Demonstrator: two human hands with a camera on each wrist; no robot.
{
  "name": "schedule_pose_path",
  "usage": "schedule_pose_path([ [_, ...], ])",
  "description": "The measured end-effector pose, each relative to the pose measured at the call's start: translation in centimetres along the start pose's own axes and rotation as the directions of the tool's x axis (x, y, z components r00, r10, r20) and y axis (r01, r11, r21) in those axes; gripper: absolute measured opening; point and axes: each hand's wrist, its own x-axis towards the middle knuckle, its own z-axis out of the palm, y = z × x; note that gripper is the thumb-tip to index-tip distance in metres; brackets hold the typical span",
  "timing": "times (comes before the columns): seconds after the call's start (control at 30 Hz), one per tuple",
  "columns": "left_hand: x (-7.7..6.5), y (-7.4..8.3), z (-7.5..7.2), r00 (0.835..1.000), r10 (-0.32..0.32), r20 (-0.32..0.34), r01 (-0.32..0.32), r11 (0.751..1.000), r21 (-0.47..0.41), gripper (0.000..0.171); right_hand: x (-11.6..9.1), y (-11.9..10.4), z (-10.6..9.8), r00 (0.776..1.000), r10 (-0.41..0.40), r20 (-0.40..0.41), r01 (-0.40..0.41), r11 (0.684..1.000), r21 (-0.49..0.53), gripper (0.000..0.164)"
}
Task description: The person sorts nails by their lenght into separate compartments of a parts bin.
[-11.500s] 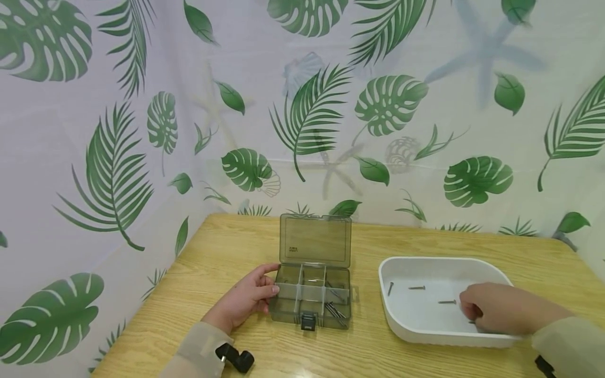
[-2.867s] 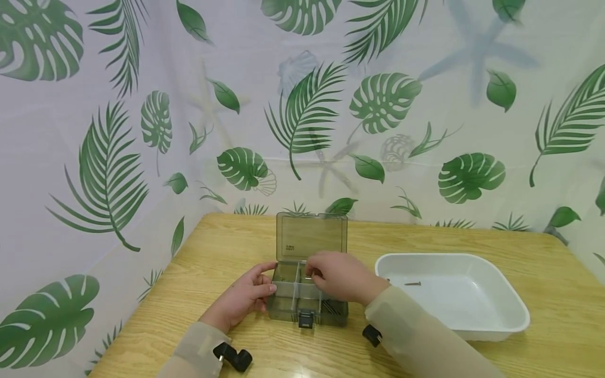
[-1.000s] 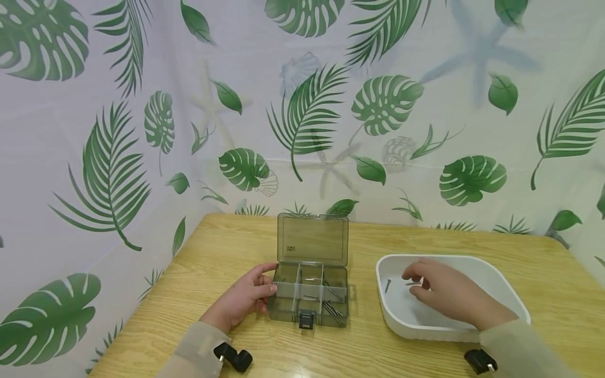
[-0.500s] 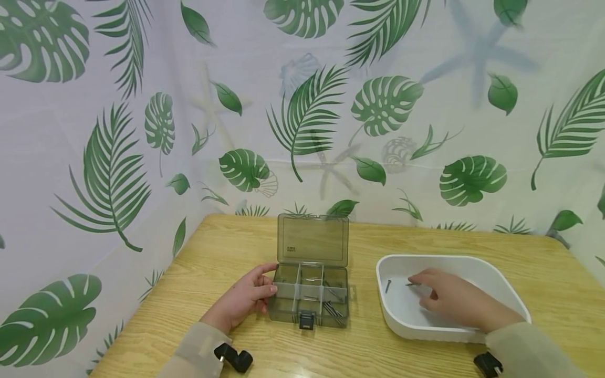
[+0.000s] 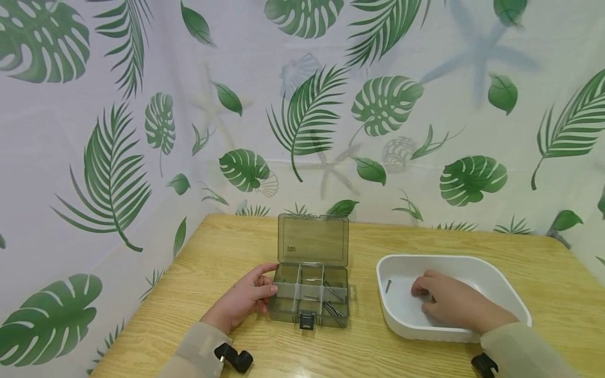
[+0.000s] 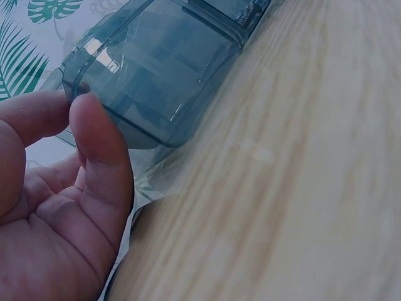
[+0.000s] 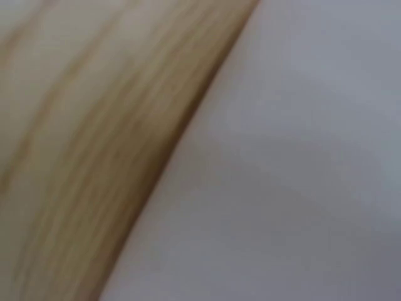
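Note:
A smoky, see-through compartment box (image 5: 309,307) stands with its lid raised on the wooden table. My left hand (image 5: 248,294) holds its left side, thumb on the near part and index finger at the back corner. The left wrist view shows that thumb and index finger (image 6: 100,132) at the box's corner. Several screws (image 5: 333,311) lie in the right and middle compartments. Inside the white tray (image 5: 454,332), my right hand (image 5: 454,302) has its fingers curled together around a screw, which they mostly hide. Another screw (image 5: 388,286) lies by the tray's left wall.
The tray stands to the right of the box, with a strip of wooden table (image 5: 366,325) between them. A leaf-print cloth (image 5: 402,131) hangs behind and to the left. The right wrist view is blurred and shows only table and a pale surface (image 7: 282,188).
Over the shots, screws have left the tray and more lie in the box's middle compartments. Lately the right fingertips reached the tray's middle screw, then curled and drew slightly back. The left hand stays put.

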Motion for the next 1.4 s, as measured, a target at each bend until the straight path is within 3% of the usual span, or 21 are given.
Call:
schedule_pose_path([
  [0.67,0.0,-0.1,0.0,1.000,-0.009,-0.002,0.009,1.000,-0.009,0.066,-0.4,-0.1,-0.3,0.997,0.042,0.072,-0.043,0.999,0.012,0.022],
  [1.07,0.0,0.0,0.0,1.000,0.002,0.001,-0.002,1.000,0.002,0.065,-0.1,-0.4,-0.8,1.000,-0.005,-0.028,0.006,0.999,0.049,0.015],
  [1.4,0.0,-0.1,0.0,1.000,-0.001,-0.002,0.001,1.000,-0.007,0.065,-0.2,-3.1,-2.0,0.990,-0.091,-0.110,0.103,0.988,0.111,0.007],
])
